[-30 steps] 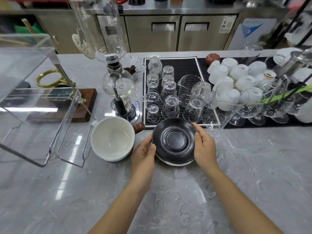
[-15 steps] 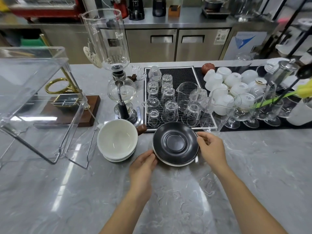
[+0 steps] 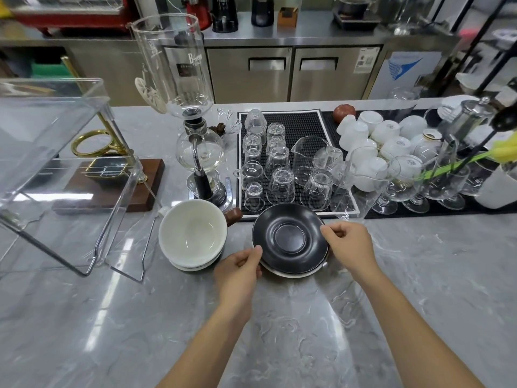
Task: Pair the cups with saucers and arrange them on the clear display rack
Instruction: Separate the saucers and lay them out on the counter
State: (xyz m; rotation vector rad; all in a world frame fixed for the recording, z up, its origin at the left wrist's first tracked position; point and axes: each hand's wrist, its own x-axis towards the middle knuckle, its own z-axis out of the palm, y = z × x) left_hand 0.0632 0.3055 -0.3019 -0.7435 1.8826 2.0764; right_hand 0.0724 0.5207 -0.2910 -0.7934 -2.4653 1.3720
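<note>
While both hands are kept at the saucer stack, the black saucer [image 3: 289,238] is seen on top of a pale saucer [image 3: 296,273], of which only the near rim shows. The stack rests on the grey counter [image 3: 307,331], at centre. The left hand [image 3: 240,271] is placed at the stack's 8 o'clock edge, fingers curled, thumb pinching the black rim. The right hand [image 3: 351,245] is placed at the 3 o'clock edge, fingertips [image 3: 326,230] curled over the black rim in a narrow pinch. Whether the saucer is lifted clear of the pale one cannot be told.

At 9 o'clock from the stack, just beside it, a white cup [image 3: 193,232] with a brown handle is noted, upright, nested on further crockery. The clear rack [image 3: 56,169] stands at 9 to 10 o'clock, well apart from the saucers. At 12 o'clock a black mat [image 3: 302,127] carries inverted glasses [image 3: 279,186]. A siphon brewer [image 3: 195,135] is recorded at 11 o'clock, white cups [image 3: 377,135] at 1 o'clock.
</note>
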